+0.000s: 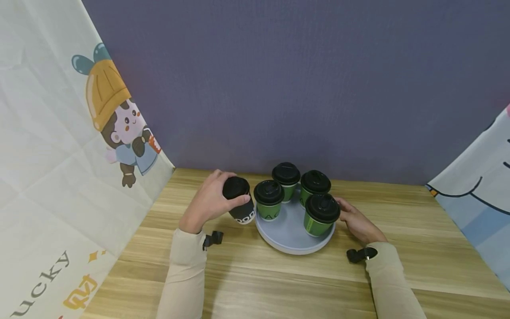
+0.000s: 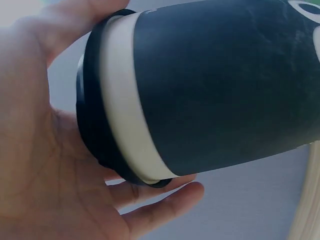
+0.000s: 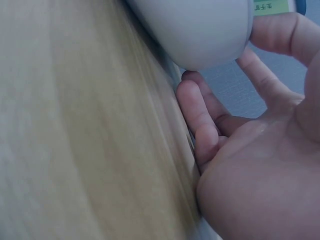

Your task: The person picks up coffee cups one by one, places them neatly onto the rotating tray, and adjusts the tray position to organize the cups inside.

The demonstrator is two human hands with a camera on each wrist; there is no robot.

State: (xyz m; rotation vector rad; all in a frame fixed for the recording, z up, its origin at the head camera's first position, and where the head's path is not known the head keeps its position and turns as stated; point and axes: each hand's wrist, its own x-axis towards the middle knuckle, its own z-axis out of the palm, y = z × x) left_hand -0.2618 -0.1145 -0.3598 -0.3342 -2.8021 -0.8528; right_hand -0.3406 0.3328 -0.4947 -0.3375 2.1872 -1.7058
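My left hand [image 1: 213, 199] grips a black paper cup [image 1: 242, 210] around its lidded top, thumb on the near side. The cup has white lettering low on its wall and leans slightly, its base close to the left rim of a round pale tray [image 1: 292, 241]. In the left wrist view, the cup's black lid [image 2: 92, 115] and cream band lie against the palm. Several green paper cups [image 1: 268, 210] with black lids stand upright on the tray. At the tray's right side, my right hand [image 1: 358, 223] pinches the rim; its lower fingers [image 3: 197, 107] curl beside the tabletop.
The wood-grain table [image 1: 279, 288] meets a dark blue-grey wall [image 1: 295, 88] just behind the cups. A white printed sheet [image 1: 52, 155] with a cartoon figure borders the left side. Another printed sheet [image 1: 478, 204] hangs at the right.
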